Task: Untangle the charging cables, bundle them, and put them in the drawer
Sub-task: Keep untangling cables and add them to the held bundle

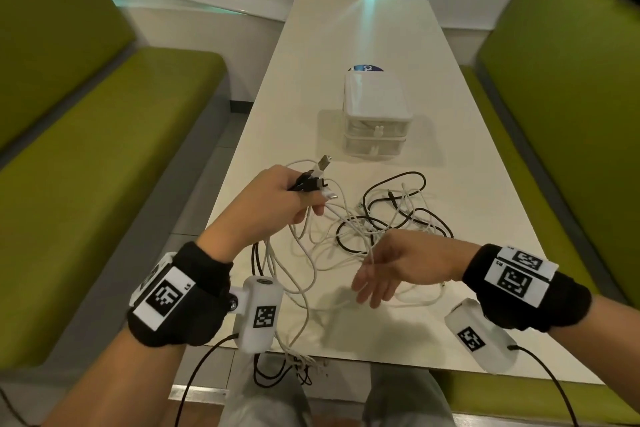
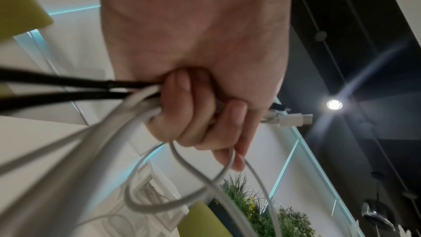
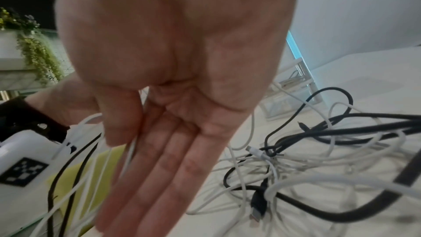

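A tangle of black and white charging cables [image 1: 391,218] lies on the white table [image 1: 363,38]. My left hand [image 1: 294,198] is raised over the table's left edge and grips a bunch of cable ends, black and white, whose plugs [image 1: 320,166] stick out past the thumb. From below, the left hand [image 2: 200,114] is a closed fist with a white plug [image 2: 293,119] poking out. My right hand [image 1: 381,274] hovers near the tangle [image 3: 296,159], fingers straight, and the right hand [image 3: 159,150] pinches a white cable [image 3: 132,150] between thumb and index finger. The small white drawer unit [image 1: 375,114] stands closed behind the tangle.
Green benches run along the left [image 1: 104,149] and right [image 1: 571,114] of the table. Several cable loops [image 1: 287,367] hang over the near table edge above my knees. A blue and white sticker [image 1: 367,69] shows behind the drawer unit.
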